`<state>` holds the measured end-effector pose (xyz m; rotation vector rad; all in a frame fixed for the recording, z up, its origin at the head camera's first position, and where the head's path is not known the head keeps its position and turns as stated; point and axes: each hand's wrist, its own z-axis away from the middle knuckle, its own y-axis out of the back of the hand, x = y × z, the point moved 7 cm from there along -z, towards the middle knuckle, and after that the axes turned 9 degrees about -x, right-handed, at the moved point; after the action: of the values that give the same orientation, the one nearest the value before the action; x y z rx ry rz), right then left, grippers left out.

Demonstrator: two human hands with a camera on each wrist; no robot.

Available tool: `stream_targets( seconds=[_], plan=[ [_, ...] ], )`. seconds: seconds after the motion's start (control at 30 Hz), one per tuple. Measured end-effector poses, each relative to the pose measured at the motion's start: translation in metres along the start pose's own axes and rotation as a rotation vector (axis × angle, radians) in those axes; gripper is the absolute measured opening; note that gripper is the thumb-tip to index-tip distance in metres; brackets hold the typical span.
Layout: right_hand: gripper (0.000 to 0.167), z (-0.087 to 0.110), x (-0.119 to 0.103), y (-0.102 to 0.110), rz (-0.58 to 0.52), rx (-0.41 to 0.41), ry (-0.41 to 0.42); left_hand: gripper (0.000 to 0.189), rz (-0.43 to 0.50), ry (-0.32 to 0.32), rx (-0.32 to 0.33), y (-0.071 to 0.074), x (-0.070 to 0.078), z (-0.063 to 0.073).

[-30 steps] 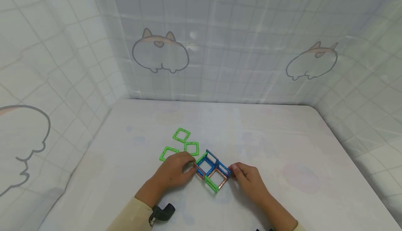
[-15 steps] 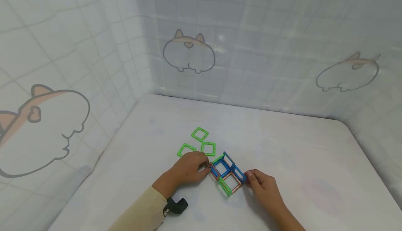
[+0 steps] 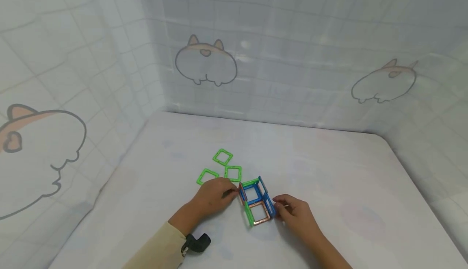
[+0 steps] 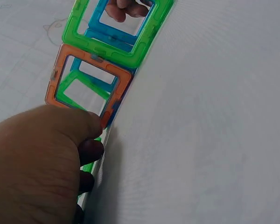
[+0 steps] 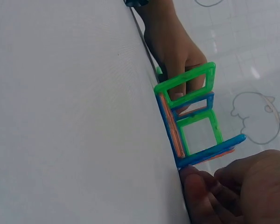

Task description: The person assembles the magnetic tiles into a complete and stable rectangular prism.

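Observation:
A frame of square magnetic tiles stands on the table between the hands. Its floor is a blue tile (image 3: 252, 200) and an orange tile (image 3: 261, 221) side by side. Upright green (image 4: 139, 59), orange (image 4: 124, 84) and blue (image 5: 210, 153) tiles form walls around much of it. My left hand (image 3: 212, 196) has thumb and curled fingertips at the edge of the upright orange tile, pinching its corner. Beyond the opposite side, my right hand (image 3: 297, 216) rests its loosely bent fingertips against the foot of a blue wall, thumb held apart.
Behind the left hand lie three loose green tiles (image 3: 233, 180) flat on the white-covered table (image 3: 329, 171), one partly covered by that hand. Pale curtains (image 3: 292, 78) with cartoon animal drawings enclose the table at the back and both sides.
The tile frame has turned clockwise between the hands as seen from above. My right fingers have loosened at the blue wall. The head view has shifted sideways.

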<state>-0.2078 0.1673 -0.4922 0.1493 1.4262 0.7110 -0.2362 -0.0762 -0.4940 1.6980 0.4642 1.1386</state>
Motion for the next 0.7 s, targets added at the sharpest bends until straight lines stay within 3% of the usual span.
stream_targets(
  seconds=[0.13,0.33,0.7],
  plan=[
    [0.013,-0.001,-0.001,-0.001,0.010,-0.039,-0.023,0.019,-0.027,-0.008,-0.010,0.000,0.002,0.000],
    [0.007,0.000,-0.005,-0.004,-0.018,-0.098,0.037,0.016,-0.067,-0.047,0.010,-0.001,0.004,0.001],
    [0.006,0.003,-0.011,-0.004,-0.031,-0.159,0.064,0.015,-0.058,-0.133,0.050,0.004,0.012,0.000]
  ],
)
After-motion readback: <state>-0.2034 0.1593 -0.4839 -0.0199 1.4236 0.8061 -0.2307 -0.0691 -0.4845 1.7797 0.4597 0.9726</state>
